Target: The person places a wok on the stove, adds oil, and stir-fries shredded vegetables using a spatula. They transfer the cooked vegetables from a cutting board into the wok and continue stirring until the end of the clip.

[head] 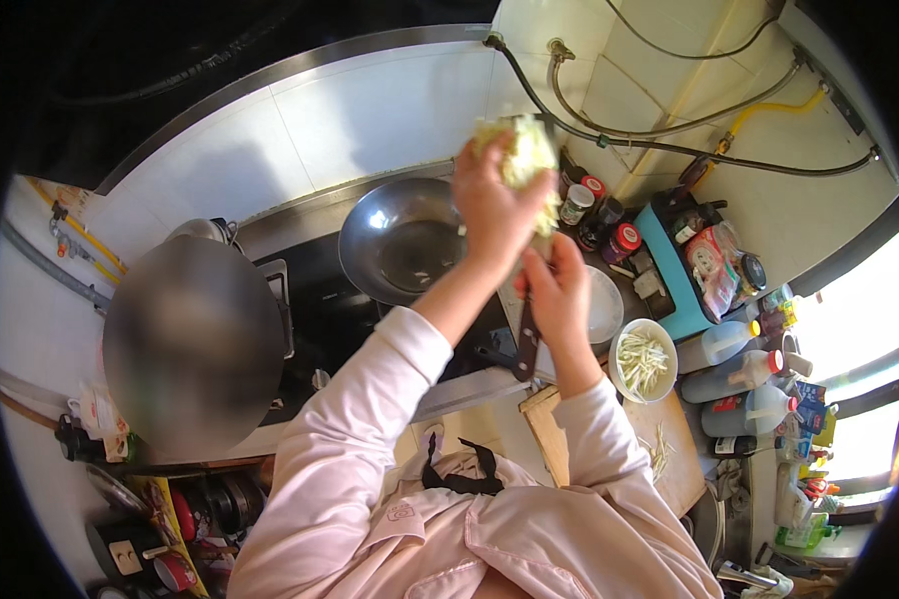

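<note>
My left hand (494,198) is spread over a heap of pale yellow-green shredded vegetable (530,150), gripping it against the blade of a cleaver. Below it, my right hand (562,299) is closed around the cleaver near the dark riveted handle (526,344). Most of the blade is hidden by the shreds and my fingers. Both hands are raised just right of a dark metal wok (397,254) on the hob. A little liquid or a few small bits show in the wok's bottom. The shreds are blurred by motion.
A white bowl of shreds (646,363) stands at the right by a wooden cutting board (682,472) with some shreds on it. Beyond are a pale round dish (603,303), jars (578,201), a blue-edged rack (663,269) and large bottles (742,374). A blurred oval hides the hob's left.
</note>
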Motion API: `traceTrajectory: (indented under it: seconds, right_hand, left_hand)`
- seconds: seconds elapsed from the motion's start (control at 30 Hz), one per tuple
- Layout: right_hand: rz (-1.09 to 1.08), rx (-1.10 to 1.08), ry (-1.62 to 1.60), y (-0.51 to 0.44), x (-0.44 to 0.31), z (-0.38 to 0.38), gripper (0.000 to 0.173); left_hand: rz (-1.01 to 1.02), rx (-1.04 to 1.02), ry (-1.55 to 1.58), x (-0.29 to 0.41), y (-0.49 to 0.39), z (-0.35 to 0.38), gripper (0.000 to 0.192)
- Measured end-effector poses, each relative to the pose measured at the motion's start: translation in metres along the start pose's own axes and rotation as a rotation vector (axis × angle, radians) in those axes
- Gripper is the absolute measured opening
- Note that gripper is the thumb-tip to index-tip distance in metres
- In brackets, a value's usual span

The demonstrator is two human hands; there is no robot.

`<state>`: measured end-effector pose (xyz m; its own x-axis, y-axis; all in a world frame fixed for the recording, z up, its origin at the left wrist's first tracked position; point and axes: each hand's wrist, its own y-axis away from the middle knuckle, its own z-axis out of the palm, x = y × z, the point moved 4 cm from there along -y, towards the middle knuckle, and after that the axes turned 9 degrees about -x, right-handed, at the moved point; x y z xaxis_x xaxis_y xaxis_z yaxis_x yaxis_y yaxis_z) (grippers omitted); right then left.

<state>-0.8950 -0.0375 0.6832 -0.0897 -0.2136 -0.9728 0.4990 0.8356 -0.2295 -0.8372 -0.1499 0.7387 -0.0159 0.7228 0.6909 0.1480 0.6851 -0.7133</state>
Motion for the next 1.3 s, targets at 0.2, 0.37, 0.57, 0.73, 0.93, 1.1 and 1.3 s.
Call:
traceTrajectory:
  seconds: [0.2, 0.37, 0.57, 0.73, 0.93, 1.1, 1.3]
  right_hand:
    - [0.140, -0.161, -0.039, -0.034, 0.031, 0.082, 0.009]
    - [0.216, -0.191, 0.035, -0.040, 0.064, 0.101, 0.013]
    - [0.221, -0.157, 0.119, -0.044, 0.081, 0.098, 0.016]
    - [0.178, -0.172, 0.356, -0.055, 0.101, 0.085, 0.017]
    - [0.120, -0.100, 0.563, -0.059, 0.106, 0.071, 0.022]
    - [0.137, -0.150, 0.564, -0.059, 0.087, 0.071, 0.024]
    - [0.145, -0.218, 0.385, -0.051, 0.068, 0.082, 0.022]
  left_hand:
    - [-0.244, -0.027, -0.147, -0.090, -0.014, -0.060, 0.058]
    - [-0.444, -0.094, -0.052, -0.152, 0.002, -0.067, 0.056]
    - [-0.538, -0.106, 0.064, -0.181, 0.013, -0.056, 0.056]
    - [-0.723, -0.269, 0.186, -0.193, 0.017, -0.060, 0.059]
    - [-0.758, -0.477, -0.172, -0.223, 0.019, -0.086, 0.075]
    - [-0.424, -0.477, -0.134, -0.190, 0.011, -0.066, 0.058]
    - [0.094, -0.294, -0.199, -0.151, 0.001, -0.051, 0.033]
